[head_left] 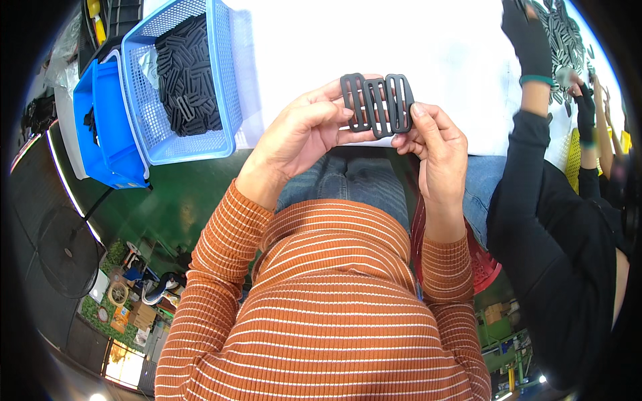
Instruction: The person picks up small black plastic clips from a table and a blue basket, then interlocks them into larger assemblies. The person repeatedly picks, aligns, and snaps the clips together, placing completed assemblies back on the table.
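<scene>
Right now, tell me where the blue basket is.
In the head view, the blue basket sits upper left on the white table, full of black buckles, with a blue bin on its left.

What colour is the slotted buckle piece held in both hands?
Black, seen best in the head view: the buckle piece.

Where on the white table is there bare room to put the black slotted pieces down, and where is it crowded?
The white table is bare between the light-blue basket of black parts and the co-worker's gloved hand, beyond the slotted pieces held by the left hand and right hand. The far right is crowded with loose black parts.
</scene>
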{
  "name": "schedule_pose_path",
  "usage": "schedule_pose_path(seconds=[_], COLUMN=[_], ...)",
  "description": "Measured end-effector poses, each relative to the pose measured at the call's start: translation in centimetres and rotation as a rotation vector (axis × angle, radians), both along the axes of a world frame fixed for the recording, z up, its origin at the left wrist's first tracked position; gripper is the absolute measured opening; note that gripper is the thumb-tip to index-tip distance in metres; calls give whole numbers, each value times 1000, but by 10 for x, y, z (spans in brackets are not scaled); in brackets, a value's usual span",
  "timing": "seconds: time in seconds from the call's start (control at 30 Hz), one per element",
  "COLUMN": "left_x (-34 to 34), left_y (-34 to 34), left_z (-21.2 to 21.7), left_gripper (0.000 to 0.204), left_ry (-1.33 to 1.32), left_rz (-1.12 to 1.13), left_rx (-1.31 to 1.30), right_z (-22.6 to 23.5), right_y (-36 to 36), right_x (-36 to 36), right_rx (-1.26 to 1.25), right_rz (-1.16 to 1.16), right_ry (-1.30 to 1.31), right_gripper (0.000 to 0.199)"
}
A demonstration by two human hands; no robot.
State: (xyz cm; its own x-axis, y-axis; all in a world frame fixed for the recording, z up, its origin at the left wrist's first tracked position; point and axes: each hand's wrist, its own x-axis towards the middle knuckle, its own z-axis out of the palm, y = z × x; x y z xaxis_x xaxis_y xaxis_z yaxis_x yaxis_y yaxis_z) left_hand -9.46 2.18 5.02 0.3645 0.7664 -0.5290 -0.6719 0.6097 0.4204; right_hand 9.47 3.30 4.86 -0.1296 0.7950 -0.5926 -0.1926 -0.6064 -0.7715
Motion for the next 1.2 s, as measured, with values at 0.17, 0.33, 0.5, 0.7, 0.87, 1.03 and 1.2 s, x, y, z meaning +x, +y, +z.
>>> schedule_pose_path(seconds=[0.17, 0.33, 0.5, 0.7, 0.87, 1.03, 1.2], left_x=[1, 4, 25, 21, 5, 25, 93], left_y=[3, 2, 7, 71, 178, 242, 188], left_z=[1, 3, -29, -27, -45, -45, -65], left_gripper=[58, 48, 28, 30, 40, 45, 29], left_ry=[-45, -42, 214, 314, 388, 1285, 1224], left_rz=[20, 30, 51, 28, 107, 240, -8], left_rx=[-18, -25, -107, -8, 227, 592, 1085], right_z=[1, 6, -8, -2, -13, -48, -107], right_y=[1, 2, 0, 10, 10, 30, 56], right_x=[2, -2, -16, -8, 0, 18, 51], right_rx=[-3, 8, 152, 166, 131, 301, 554], right_rz=[-8, 4, 131, 82, 47, -75, -165], right_ry=[-4, -65, -362, -382, -366, -571, -1190], right_gripper=[18, 18, 20, 23, 19, 19, 27])
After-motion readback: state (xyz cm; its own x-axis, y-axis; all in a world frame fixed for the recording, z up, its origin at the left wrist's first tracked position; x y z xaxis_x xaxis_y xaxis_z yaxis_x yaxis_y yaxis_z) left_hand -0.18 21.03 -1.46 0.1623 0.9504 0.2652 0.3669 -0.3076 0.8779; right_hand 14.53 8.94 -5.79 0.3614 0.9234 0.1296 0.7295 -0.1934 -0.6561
